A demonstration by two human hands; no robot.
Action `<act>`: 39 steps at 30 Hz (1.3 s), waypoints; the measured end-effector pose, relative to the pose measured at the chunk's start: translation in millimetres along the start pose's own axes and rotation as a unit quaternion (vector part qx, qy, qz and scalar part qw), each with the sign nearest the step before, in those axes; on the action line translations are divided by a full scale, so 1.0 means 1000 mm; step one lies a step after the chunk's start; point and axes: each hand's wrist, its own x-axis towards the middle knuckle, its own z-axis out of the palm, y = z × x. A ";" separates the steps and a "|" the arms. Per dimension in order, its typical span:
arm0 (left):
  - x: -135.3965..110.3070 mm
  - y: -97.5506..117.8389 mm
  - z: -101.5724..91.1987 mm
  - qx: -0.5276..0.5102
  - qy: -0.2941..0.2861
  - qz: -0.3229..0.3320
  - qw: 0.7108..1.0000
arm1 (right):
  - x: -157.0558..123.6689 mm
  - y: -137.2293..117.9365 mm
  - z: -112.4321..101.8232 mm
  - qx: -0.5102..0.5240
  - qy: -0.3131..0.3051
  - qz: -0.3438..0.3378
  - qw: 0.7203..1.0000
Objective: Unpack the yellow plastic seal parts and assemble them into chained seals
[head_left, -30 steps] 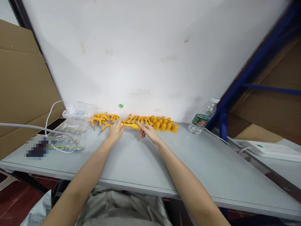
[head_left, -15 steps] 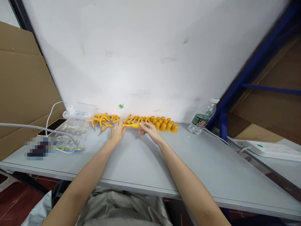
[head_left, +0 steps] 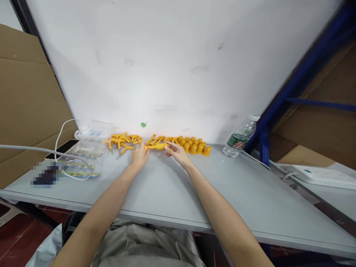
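Observation:
In the head view, a yellow plastic piece with a ribbed shaft and a wider sleeve [head_left: 159, 147] lies level between my hands, just above the table. My left hand [head_left: 139, 155] is closed round its left, ribbed end; the fingers partly hide that end. At the sleeve's right end, the thumb and fingers of my right hand [head_left: 178, 154] are pinched on it. Left of my hands lie several yellow branched handles with metal spirals [head_left: 119, 141]. Behind the held piece lies a row of yellow slanted rods [head_left: 160, 139], and to the right stand several yellow cups [head_left: 193, 149].
A clear plastic bottle [head_left: 239, 137] leans against the white wall at the right. Plastic bags [head_left: 87, 152], a phone [head_left: 65, 147] and a looping white cable [head_left: 57, 139] occupy the left side. A white power strip [head_left: 319, 176] lies far right. The grey table's front edge [head_left: 167, 219] is near me.
My right hand's fingers have shifted slightly on the sleeve, and more of the sleeve shows. Both hands stay at nearly the same place.

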 end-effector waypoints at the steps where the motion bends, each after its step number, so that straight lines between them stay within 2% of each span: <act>1: 0.000 -0.001 0.001 -0.006 -0.005 0.007 1.000 | 0.001 0.002 0.000 0.001 0.006 0.001 1.000; 8: 0.005 -0.014 0.000 -0.030 -0.057 0.045 0.997 | 0.003 0.012 -0.003 -0.013 0.006 0.012 1.000; 16: 0.004 -0.019 0.000 -0.081 -0.046 0.081 0.992 | 0.004 0.015 0.000 0.008 0.011 0.037 0.999; 25: 0.003 -0.022 0.008 -0.102 -0.062 0.060 0.991 | 0.002 0.015 0.002 0.012 0.011 0.061 0.998; 39: 0.006 -0.027 0.014 -0.122 -0.037 0.075 0.989 | 0.003 0.016 0.002 0.025 0.008 0.069 0.997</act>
